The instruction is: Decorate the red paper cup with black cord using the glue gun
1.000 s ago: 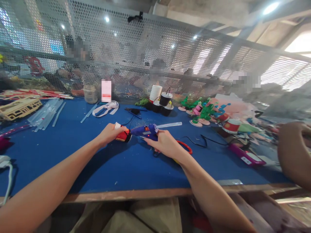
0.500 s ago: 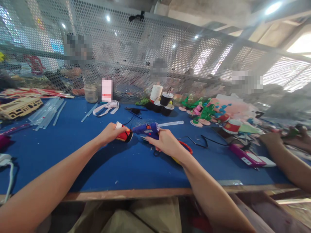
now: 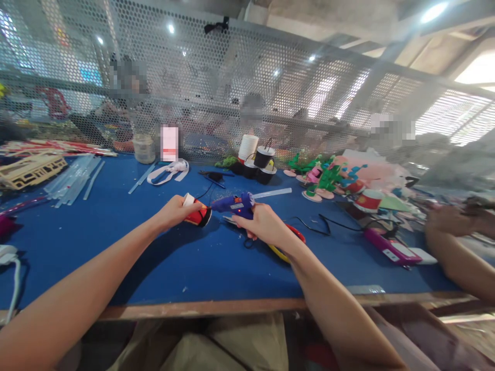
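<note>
My left hand [image 3: 175,211] is closed round a small red and white cup-shaped piece [image 3: 198,215], tipped on its side just above the blue table [image 3: 154,257]. My right hand [image 3: 263,223] grips a blue glue gun [image 3: 235,204] with a clear glue stick [image 3: 273,193] jutting from its back. The gun's nozzle points left and sits right at the open end of the red piece. A red light glows on the gun's body.
Clear glue sticks [image 3: 71,178] lie at the far left beside a wooden frame [image 3: 31,170]. Thread spools [image 3: 257,162] and colourful foam figures [image 3: 328,178] stand at the back by a mesh fence [image 3: 232,93]. Red-handled scissors [image 3: 288,242] lie under my right wrist. A co-worker's hands [image 3: 452,219] work at the right.
My hands and the glue gun have barely shifted, the gun rising slightly. The co-worker's hand at the right has drawn back from the near edge and moved toward the table's right end.
</note>
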`<state>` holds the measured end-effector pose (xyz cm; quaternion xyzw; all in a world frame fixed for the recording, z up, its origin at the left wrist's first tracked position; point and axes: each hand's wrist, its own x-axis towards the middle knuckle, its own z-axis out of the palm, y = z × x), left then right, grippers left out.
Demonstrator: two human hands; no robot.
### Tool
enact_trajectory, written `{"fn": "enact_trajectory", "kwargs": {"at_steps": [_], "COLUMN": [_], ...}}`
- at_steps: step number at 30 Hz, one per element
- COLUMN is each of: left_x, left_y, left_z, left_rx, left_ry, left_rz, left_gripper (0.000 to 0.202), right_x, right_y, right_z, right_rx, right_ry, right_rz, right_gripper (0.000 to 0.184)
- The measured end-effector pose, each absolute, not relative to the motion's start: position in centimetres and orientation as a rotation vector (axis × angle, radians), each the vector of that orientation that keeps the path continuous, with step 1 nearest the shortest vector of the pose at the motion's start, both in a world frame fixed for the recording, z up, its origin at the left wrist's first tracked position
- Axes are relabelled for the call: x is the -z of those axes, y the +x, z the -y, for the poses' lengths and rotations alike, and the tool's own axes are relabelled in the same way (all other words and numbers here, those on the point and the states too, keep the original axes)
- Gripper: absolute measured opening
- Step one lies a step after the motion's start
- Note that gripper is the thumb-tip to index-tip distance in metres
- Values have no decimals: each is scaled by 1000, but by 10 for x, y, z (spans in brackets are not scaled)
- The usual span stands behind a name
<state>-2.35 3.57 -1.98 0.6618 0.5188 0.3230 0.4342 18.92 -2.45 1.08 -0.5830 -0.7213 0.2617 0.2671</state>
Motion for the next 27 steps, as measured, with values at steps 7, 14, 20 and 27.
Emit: {"fn": "enact_trajectory", "kwargs": {"at_steps": [7,14,20,27], "left_x": [19,22,20,20], "left_y": [-24,-25,-24,-24], "left_z": [-36,-38,-36,-35], "left_rx": [-773,-772,-765,-773], "left_ry": [1655,1683,1692,1695], "left_rz": [-1282,-1240,-1241,-1243], "left_gripper": [35,36,36,36], "right_x": [-12,-8,-10,-8], "right_y": [188,191,190,191], "right_z": [22,18,18,16], "right_rx": [-805,-865,-874,-910], "right_ry": [-1556,-1553,-1544,-1513], "right_rz": [1883,1855,1836,1848], "right_gripper": [16,18,18,20]}}
